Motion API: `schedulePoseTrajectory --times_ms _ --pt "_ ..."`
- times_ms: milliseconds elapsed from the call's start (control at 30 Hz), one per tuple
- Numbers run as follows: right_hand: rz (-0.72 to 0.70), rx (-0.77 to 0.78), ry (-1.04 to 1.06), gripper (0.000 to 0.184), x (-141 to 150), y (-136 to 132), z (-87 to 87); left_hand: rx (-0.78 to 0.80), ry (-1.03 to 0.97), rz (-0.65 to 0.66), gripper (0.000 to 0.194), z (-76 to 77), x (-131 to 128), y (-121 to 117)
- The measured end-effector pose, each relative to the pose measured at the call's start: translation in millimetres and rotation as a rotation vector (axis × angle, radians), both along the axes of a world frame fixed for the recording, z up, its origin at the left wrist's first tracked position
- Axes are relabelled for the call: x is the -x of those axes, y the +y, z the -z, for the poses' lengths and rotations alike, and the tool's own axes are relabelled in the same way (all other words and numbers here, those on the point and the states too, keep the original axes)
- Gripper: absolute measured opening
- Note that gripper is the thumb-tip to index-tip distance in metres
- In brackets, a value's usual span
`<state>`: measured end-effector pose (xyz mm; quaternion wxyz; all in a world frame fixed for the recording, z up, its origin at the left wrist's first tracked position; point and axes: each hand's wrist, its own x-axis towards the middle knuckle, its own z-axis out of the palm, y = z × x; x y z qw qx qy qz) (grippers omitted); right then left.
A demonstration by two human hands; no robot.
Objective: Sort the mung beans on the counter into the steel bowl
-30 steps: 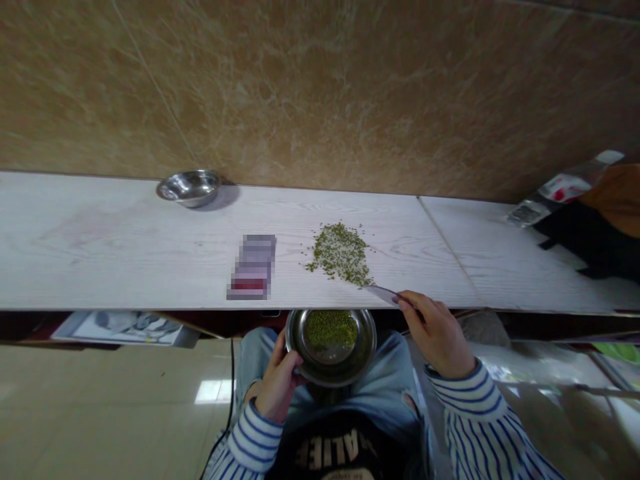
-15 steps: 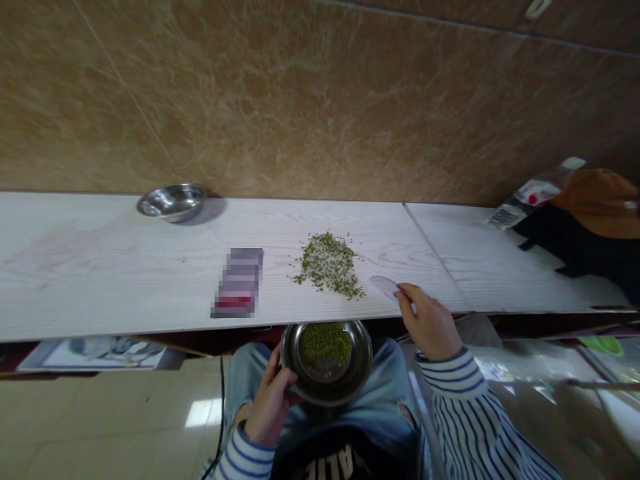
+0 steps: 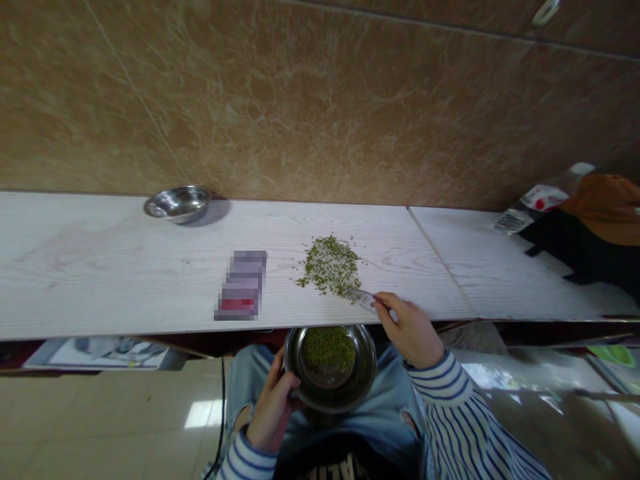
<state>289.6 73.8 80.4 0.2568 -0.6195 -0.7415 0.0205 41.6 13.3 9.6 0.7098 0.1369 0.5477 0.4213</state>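
Note:
My left hand (image 3: 274, 408) grips the left rim of a steel bowl (image 3: 367, 373), thumb over the edge. The bowl is above my lap, just under the table's front edge, with green mung beans (image 3: 327, 348) inside it. On the white table lies a loose, spread patch of mung beans (image 3: 331, 263). My right hand (image 3: 413, 331) is closed on a clear plastic spoon (image 3: 361, 297), whose tip touches the near right edge of the patch.
Another steel bowl (image 3: 179, 205) sits at the back left of the table (image 3: 100, 280), by the wall. A phone-like blurred rectangle (image 3: 241, 285) lies left of the beans. At the far right are a plastic bottle (image 3: 545, 199) and a black and brown bag (image 3: 595, 233).
My right hand has moved left and slightly down, bringing the spoon from beside the beans to their near edge. My left hand still holds the bowl. The view has shifted slightly.

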Motion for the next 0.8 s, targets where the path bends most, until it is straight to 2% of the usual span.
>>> schedulePoseTrajectory --times_ms 300,500,633,800 --pt "-0.019 0.077 -0.023 0.021 5.4 30.2 5.9 0.018 0.004 0.006 0.070 4.9 2.3 1.4" --pt "-0.016 0.103 -0.064 0.022 5.7 49.6 3.5 0.014 -0.003 -0.010 0.069 6.1 1.7 4.2" --pt "-0.021 0.064 -0.047 0.022 2.1 53.7 0.3 0.011 0.017 -0.007 0.069 5.9 2.0 5.0" --pt "0.065 -0.024 -0.033 0.022 -8.0 56.3 1.9 0.020 0.020 -0.018 0.069 2.6 0.8 5.0"
